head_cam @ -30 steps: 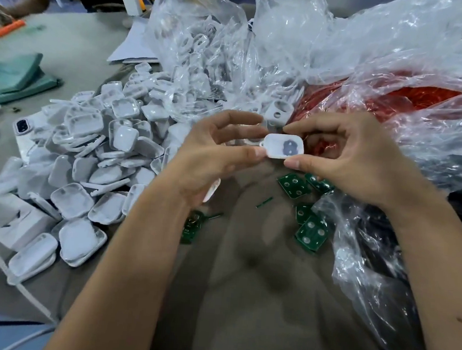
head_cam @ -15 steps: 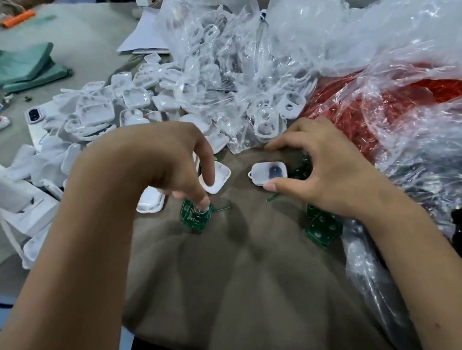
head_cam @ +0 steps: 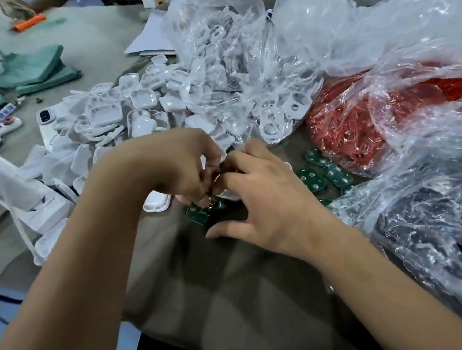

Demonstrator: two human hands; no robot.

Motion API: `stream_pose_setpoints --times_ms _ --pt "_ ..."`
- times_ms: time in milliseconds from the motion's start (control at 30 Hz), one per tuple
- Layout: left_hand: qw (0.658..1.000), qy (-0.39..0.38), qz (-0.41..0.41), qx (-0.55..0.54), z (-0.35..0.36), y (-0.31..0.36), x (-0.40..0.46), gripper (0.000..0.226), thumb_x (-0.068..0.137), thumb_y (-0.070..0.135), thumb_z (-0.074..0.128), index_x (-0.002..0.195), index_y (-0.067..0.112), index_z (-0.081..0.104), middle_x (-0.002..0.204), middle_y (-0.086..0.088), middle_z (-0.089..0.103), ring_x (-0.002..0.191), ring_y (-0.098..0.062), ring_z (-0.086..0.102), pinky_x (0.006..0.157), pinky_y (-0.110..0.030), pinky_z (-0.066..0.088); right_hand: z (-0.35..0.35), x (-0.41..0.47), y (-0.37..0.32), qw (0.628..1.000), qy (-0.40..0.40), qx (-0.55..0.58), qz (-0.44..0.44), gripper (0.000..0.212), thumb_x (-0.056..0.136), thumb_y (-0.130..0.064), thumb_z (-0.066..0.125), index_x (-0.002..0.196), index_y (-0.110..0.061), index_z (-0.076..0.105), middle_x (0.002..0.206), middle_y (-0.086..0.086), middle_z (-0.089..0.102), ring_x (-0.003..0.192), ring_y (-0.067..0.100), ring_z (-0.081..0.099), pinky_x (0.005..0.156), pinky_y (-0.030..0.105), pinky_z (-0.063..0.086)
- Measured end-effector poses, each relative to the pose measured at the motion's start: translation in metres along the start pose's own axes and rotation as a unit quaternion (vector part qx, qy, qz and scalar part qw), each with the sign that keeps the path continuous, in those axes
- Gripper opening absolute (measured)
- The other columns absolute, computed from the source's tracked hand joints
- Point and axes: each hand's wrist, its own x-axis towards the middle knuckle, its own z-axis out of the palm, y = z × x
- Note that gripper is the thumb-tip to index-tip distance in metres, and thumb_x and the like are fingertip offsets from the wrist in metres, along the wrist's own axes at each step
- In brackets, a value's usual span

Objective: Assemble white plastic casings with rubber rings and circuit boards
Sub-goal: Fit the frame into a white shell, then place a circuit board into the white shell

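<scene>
Head view: we look down on our two hands meeting at mid-bench, over a grey cloth (head_cam: 227,300).
Far left: folded green cloth (head_cam: 35,71), a phone (head_cam: 46,117), white paper packaging (head_cam: 13,189); none in use.
Casing heap: loose white casings (head_cam: 112,114) piled left of centre, one lying alone just beside our left hand.
Left hand (head_cam: 169,164): fingers curled, tips pinched together with the right's; what it clamps is hidden, though a green circuit board (head_cam: 202,213) shows just under the fingertips.
Right hand (head_cam: 264,197): fingers curled onto a white casing (head_cam: 227,192), only its edge visible; thumb spread low on the cloth.
Spare boards (head_cam: 323,171): green, scattered right of the hands, near the red bag.
Clear bag, rear centre (head_cam: 215,50): holds more white casing parts, some with round holes, spilling at its mouth.
Clear bag, right (head_cam: 383,118): holds a red mass, probably the rubber rings; too fine to tell.
Dark bag, far right (head_cam: 428,234): contents unreadable.
Risk: the board may seat crooked or flip, since our fingers cover the joint and we work by feel.
Risk: a slack bag mouth could shed parts into the work spot.
</scene>
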Motion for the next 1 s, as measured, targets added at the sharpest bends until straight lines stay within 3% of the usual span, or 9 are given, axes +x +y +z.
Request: stream_pose_setpoints --times_ms 167,267,367,533,700,767,833,900,1000 --pt "0.995 0.015 0.041 -0.094 -0.007 -0.003 -0.002 0.028 0.071 0.007 0.089 0.084 0.014 0.065 0.080 -0.005 0.078 0.075 -0.022 0.077 0.078 -0.042 0.062 -0.003 -0.001 0.004 0.998 0.001 0.058 0.013 0.036 0.085 -0.051 0.078 0.100 -0.019 0.074 0.101 -0.002 0.058 0.108 0.018 0.046 0.093 0.040 0.048" --pt "0.994 0.023 0.040 -0.101 -0.012 -0.006 -0.002 0.024 0.076 0.003 0.086 0.084 0.012 0.066 0.081 -0.005 0.079 0.077 -0.024 0.077 0.082 -0.047 0.062 -0.002 -0.002 0.007 0.997 0.040 0.070 0.019 0.014 0.091 -0.033 0.075 0.089 -0.019 0.074 0.089 -0.004 0.055 0.098 0.017 0.047 0.088 0.035 0.047" --pt "0.993 0.040 0.027 -0.107 -0.015 -0.011 -0.001 0.021 0.079 -0.002 0.082 0.084 0.009 0.065 0.081 -0.005 0.079 0.077 -0.026 0.077 0.083 -0.046 0.062 0.000 -0.003 0.009 0.994 0.077 0.064 0.034 0.009 0.093 -0.026 0.072 0.089 -0.019 0.074 0.088 -0.004 0.058 0.093 0.016 0.047 0.085 0.027 0.041" --pt "0.979 0.060 0.091 -0.170 -0.024 -0.020 -0.007 0.023 0.074 0.006 0.088 0.076 0.017 0.067 0.085 -0.014 0.078 0.083 -0.033 0.075 0.071 -0.036 0.058 0.001 -0.001 0.007 0.977 0.131 0.159 0.054 0.011 0.099 -0.021 0.066 0.099 -0.013 0.073 0.090 -0.003 0.066 0.089 0.017 0.057 0.083 0.032 0.047" --pt "0.957 0.100 0.152 -0.227 -0.021 -0.016 0.003 0.025 0.080 -0.004 0.080 0.073 0.016 0.066 0.085 -0.017 0.077 0.076 -0.025 0.071 0.066 -0.027 0.056 -0.004 -0.002 0.019 0.916 0.155 0.351 0.117 0.018 0.103 -0.014 0.058 0.097 -0.012 0.075 0.074 -0.005 0.071 0.064 0.005 0.065 0.061 0.017 0.045" --pt "0.947 0.112 0.172 -0.246 -0.018 -0.011 0.007 0.023 0.081 -0.006 0.080 0.076 0.010 0.065 0.084 -0.016 0.077 0.074 -0.023 0.069 0.068 -0.030 0.057 -0.006 -0.003 0.027 0.886 0.167 0.412 0.132 0.020 0.104 -0.012 0.058 0.095 -0.012 0.076 0.071 0.000 0.071 0.056 0.011 0.065 0.054 0.018 0.046" --pt "0.934 0.128 0.190 -0.273 -0.013 -0.004 0.013 0.022 0.080 -0.008 0.079 0.077 0.007 0.064 0.083 -0.017 0.077 0.071 -0.023 0.067 0.067 -0.031 0.057 -0.010 -0.004 0.034 0.863 0.178 0.451 0.143 0.015 0.101 -0.014 0.063 0.094 -0.013 0.076 0.069 0.006 0.071 0.055 0.025 0.066 0.049 0.026 0.049" --pt "0.912 0.149 0.208 -0.321 -0.007 0.008 0.020 0.020 0.081 -0.009 0.078 0.080 0.004 0.063 0.084 -0.023 0.075 0.071 -0.024 0.067 0.065 -0.029 0.057 -0.016 -0.007 0.043 0.854 0.194 0.458 0.150 0.003 0.093 -0.015 0.074 0.094 -0.015 0.077 0.069 0.009 0.073 0.053 0.015 0.065 0.048 0.026 0.050" --pt "0.875 0.172 0.221 -0.396 0.001 0.028 0.036 0.018 0.083 -0.006 0.077 0.085 0.004 0.062 0.085 -0.026 0.074 0.071 -0.025 0.067 0.066 -0.028 0.056 -0.031 -0.016 0.065 0.842 0.248 0.443 0.183 0.009 0.088 -0.011 0.081 0.095 -0.016 0.077 0.073 0.008 0.075 0.056 0.013 0.066 0.051 0.023 0.052"
